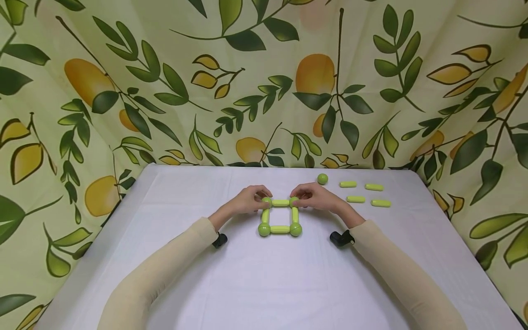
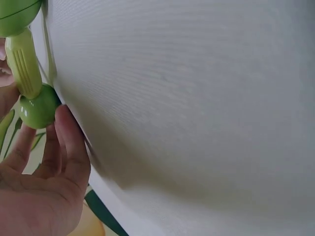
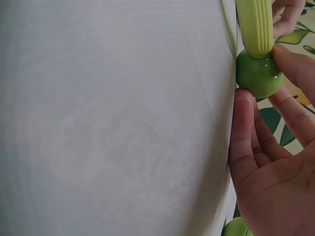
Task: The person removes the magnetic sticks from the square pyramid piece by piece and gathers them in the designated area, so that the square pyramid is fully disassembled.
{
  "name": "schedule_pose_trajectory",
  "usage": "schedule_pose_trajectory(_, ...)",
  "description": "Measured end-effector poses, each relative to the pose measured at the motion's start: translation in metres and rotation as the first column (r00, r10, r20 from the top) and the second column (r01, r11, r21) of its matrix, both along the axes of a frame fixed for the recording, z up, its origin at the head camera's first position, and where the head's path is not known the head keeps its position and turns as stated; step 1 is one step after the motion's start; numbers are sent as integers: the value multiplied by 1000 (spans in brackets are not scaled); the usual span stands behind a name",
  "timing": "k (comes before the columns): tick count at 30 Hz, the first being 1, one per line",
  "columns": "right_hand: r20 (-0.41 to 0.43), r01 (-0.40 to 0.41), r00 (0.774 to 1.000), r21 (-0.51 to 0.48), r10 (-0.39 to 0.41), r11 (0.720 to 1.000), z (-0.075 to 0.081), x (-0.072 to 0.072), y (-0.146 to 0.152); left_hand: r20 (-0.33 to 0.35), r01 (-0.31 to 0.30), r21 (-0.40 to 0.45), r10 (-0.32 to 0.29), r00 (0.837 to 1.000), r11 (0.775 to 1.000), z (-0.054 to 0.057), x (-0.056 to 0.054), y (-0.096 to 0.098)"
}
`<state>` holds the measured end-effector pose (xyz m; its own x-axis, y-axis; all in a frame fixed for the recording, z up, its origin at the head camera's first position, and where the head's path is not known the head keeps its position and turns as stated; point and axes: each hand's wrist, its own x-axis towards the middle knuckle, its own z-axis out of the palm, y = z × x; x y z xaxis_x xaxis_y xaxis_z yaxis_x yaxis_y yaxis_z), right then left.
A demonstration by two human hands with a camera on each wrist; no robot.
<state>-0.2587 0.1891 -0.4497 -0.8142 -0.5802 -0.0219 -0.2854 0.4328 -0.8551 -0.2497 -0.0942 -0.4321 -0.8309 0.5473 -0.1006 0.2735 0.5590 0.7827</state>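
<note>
A square frame of green balls and yellow-green ribbed rods lies on the white tablecloth, with a ball at each corner. The left hand (image 1: 249,200) grips the far left ball (image 2: 39,109) between thumb and fingers. At the far right corner, the right hand (image 1: 316,197) holds another ball (image 3: 259,74) the same way. Between these two balls runs the far rod (image 1: 281,202). The near left ball (image 1: 264,229), near right ball (image 1: 295,229) and near rod (image 1: 280,229) are untouched. Fingers partly cover both far balls in the head view.
Right of the frame, several loose rods (image 1: 356,199) lie in two rows on the tablecloth (image 1: 264,279). A single loose ball (image 1: 322,178) sits behind the right hand. A leaf-and-fruit patterned curtain (image 1: 264,82) surrounds the table's back and sides.
</note>
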Motion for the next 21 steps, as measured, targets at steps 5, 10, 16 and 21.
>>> schedule_pose_trajectory(5, -21, 0, 1000, -10, -1, 1000, -1, 0, 1, -85, 25, -35, -28, 996, 999, 0, -3, 8)
schedule_pose_trajectory(10, -26, 19, 999, -20, -20, 1000, -3, 2, 3, -94, 62, -9, -62, 994, 998, 1, -6, 20)
schedule_pose_trajectory(16, -48, 54, 997, -7, -54, 999, -4, 9, 6, -87, 122, 37, -119, 989, 992, -1, -9, 36)
schedule_pose_trajectory(21, 10, 80, 997, -23, -80, 997, -1, 21, 8, -69, 143, 58, -139, 988, 988, -2, -9, 45)
